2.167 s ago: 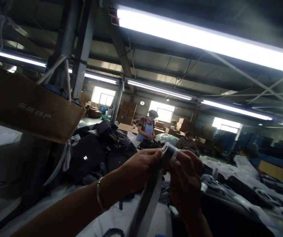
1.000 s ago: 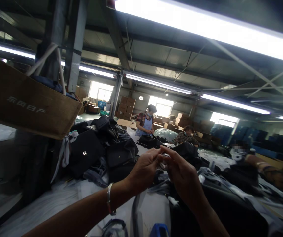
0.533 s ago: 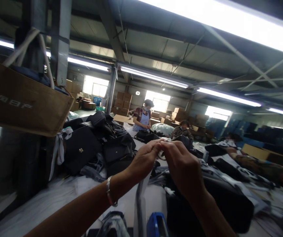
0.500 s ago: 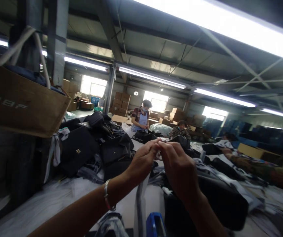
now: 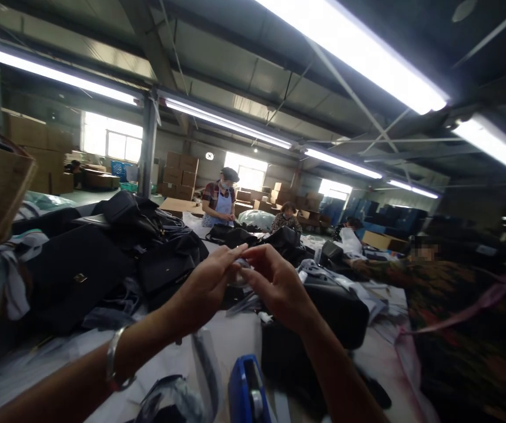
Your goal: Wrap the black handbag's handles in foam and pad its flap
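Nearest, a blue tool (image 5: 244, 388) lies on the pale surface (image 5: 233, 332). Just left of the blue tool is a strap in clear plastic (image 5: 207, 370), and farther left of it a silver bracelet (image 5: 114, 358) circles the left wrist.

Above and beyond the blue tool, the left hand (image 5: 204, 282) and right hand (image 5: 277, 288) meet at the fingertips. A small pale strip (image 5: 237, 275), mostly hidden, sits between them; the left hand is pinched on it, while the right thumb reaches its edge, and I cannot tell whether that hand grips it.

Beyond the blue tool to its right rests a large black bag (image 5: 338, 305); well to its left, a black bag with a gold clasp (image 5: 79, 273) leans among others. Far right of the blue tool is a person in dark floral clothing (image 5: 459, 299).

Farther beyond the blue tool, slightly left, a person in an apron (image 5: 221, 202) works near stacked cartons (image 5: 180, 176), with a wall clock (image 5: 209, 156) behind.
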Tool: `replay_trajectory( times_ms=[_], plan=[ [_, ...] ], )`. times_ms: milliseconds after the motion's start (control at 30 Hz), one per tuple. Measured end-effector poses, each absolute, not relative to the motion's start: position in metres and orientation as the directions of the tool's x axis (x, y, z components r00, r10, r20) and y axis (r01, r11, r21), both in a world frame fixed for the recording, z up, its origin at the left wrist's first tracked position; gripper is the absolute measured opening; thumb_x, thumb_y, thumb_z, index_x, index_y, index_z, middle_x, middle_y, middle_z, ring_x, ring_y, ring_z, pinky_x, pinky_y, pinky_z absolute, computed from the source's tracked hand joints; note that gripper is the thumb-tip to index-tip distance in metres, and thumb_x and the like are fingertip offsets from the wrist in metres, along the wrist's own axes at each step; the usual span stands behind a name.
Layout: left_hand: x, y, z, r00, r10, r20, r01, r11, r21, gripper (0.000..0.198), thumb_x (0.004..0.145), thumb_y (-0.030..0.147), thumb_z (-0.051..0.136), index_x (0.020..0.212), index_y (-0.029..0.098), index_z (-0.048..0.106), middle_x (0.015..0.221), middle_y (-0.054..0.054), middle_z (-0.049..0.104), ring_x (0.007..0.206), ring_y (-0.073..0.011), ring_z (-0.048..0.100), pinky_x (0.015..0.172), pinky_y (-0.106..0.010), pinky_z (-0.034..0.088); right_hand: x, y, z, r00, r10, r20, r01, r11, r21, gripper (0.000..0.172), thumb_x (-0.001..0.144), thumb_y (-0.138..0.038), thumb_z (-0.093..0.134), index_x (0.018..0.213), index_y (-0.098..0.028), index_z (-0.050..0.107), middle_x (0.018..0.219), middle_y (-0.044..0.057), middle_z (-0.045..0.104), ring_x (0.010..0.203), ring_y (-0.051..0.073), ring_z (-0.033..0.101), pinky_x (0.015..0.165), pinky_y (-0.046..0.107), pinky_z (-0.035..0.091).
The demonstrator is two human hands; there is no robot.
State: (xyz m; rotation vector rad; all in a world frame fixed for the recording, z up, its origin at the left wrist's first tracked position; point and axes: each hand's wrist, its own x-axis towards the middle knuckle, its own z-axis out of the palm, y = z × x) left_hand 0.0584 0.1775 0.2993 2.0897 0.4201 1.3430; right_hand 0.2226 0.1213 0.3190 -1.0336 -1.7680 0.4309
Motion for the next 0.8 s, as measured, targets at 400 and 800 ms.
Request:
replay_trajectory(
  times_ms=[400,800],
  plan=[
    [0.065,0.165,0.305,0.314,0.740,0.595,-0.296,-0.519,0.802,0.046,0.096,0.044,0.050,0.135,0.019,0.054,0.136,-0.006,0.056,0.124,-0.0240,0.051,0.107,-0.029,0.037,0.178,0.132,0.308,0.306,0.606,0.734,0.301,0.670,-0.678,0.018,0.090,-0.032,0.060,0.104,-0.024,0.054,0.079,-0.003,0.058,0.059,0.009,0.054,0.053,0.021,0.048],
    [0.046,0.179,0.317,0.604,0.418,0.679,-0.106,-0.802,0.588,0.034,0.096,0.022,0.044,0.119,0.009,0.064,0.109,-0.006,0.070,0.103,-0.0223,0.064,0.090,-0.033,0.048,0.203,0.122,0.322,-0.019,0.701,0.713,0.556,0.601,-0.575,0.021,0.088,-0.032,0.062,0.104,-0.017,0.061,0.077,-0.001,0.063,0.067,0.011,0.061,0.060,0.027,0.044]
  ],
)
